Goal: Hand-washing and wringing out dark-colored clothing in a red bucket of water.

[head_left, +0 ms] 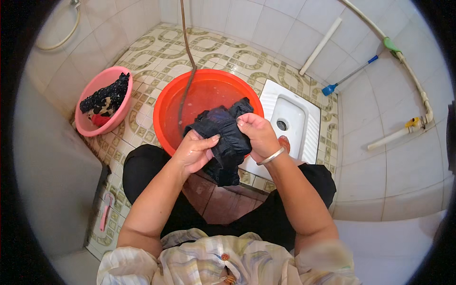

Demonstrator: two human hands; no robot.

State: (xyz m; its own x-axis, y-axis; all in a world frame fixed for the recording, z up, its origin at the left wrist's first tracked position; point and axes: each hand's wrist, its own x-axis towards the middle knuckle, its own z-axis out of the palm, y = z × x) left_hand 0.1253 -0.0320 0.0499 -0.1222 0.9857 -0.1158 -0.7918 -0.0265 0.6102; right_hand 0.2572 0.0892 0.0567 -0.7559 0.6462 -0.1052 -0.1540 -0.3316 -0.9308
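A dark, wet-looking garment (pixel 231 139) is stretched between my two hands above the near rim of a red plastic basin (pixel 164 96). My left hand (pixel 197 149) pinches its left side, thumb on top and fingers tucked partly under the cloth. With thumb and forefinger, my right hand (pixel 258 133) grips its right edge; a silver-coloured bangle circles that wrist. The lower end of the cloth hangs down between my knees. Water fills part of the basin, and a brown hose (pixel 190 60) runs down into it from above.
A white squat toilet (pixel 310 121) adjoins the basin on the right. At left stands a pink basin (pixel 123 117) holding patterned clothes (pixel 107 94). A pink-handled brush (pixel 105 213) lies on the tiled floor. A blue toilet brush (pixel 329 89) and a pipe with a yellow-handled valve (pixel 413 123) are by the right wall.
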